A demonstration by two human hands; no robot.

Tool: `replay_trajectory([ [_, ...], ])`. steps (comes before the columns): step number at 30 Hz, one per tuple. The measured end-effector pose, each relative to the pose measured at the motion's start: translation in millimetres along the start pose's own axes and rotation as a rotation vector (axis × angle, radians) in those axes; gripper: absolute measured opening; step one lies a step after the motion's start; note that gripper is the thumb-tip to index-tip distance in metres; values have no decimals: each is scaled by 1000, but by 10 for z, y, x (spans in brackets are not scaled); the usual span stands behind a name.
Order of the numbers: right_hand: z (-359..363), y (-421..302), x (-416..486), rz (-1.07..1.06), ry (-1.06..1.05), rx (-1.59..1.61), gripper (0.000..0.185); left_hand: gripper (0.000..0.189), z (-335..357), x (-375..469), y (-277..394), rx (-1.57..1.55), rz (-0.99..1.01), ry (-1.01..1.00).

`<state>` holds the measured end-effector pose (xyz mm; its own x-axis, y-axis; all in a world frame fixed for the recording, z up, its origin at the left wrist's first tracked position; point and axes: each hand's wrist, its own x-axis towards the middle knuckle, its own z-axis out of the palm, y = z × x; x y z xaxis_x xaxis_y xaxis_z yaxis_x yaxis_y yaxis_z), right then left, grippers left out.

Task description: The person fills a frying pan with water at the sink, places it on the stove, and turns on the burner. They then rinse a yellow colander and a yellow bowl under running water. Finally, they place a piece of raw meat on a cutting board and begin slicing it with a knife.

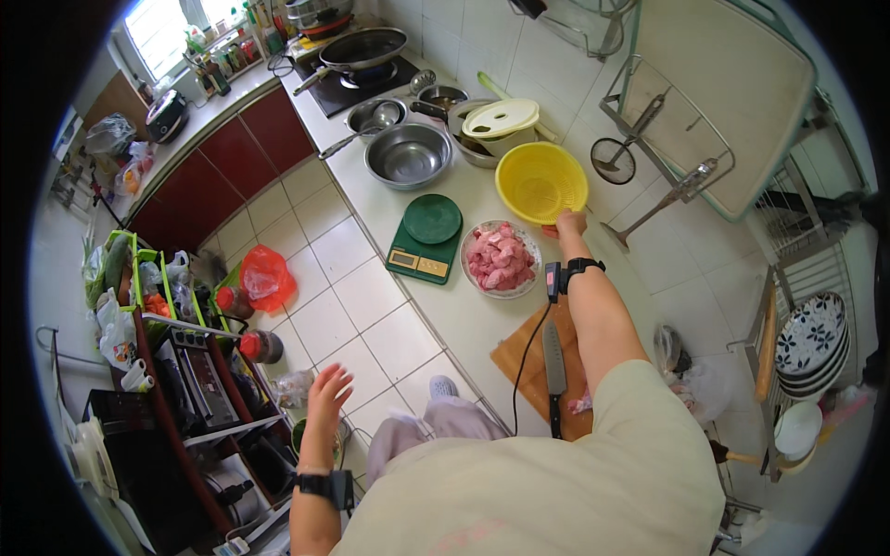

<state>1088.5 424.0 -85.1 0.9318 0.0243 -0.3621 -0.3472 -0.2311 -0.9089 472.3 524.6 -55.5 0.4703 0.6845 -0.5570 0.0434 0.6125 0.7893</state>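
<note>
My right hand [569, 222] grips the near rim of a yellow plastic colander [539, 177] on the white countertop. The colander looks bare inside. Just in front of it, a patterned plate [502, 293] bears a heap of raw pink meat pieces [500, 257]. To the plate's left sits a green digital kitchen scale [425, 240] with a round pan. Under my right arm lies a wooden cutting board [518, 354] with a kitchen knife [554, 365] and a scrap of meat [579, 404] on it. Away from the counter, my left hand [328, 397] hangs over the floor, fingers apart, holding nothing.
Behind the scale stand a steel bowl [408, 158], a ladle [384, 115] in another bowl, and a lidded cream container [502, 119]. A frying pan [365, 50] rests on the stove. Utensils hang on the right wall; a loaded shelf rack [208, 375] stands at left.
</note>
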Motion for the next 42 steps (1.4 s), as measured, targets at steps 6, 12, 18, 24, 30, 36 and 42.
replay_trajectory([
  [6,-15,253,343,133,158,45,30,42,-704,-23,-146,-55,-135,202],
  [12,-110,253,503,-129,474,-692,28,36,-953,363,32,45,-259,168],
  [18,-188,-83,521,-164,470,-500,30,34,-921,741,163,59,-275,107],
  [24,-152,-28,367,-157,457,-354,31,36,-903,900,136,57,-285,23],
  [30,-172,183,438,-186,440,-497,35,37,-953,969,162,86,-314,70],
  [36,-217,343,536,-100,447,-201,52,40,-871,1061,274,112,-260,13],
  [42,-411,427,-182,-96,263,3,47,50,74,1272,695,383,-93,-234],
])
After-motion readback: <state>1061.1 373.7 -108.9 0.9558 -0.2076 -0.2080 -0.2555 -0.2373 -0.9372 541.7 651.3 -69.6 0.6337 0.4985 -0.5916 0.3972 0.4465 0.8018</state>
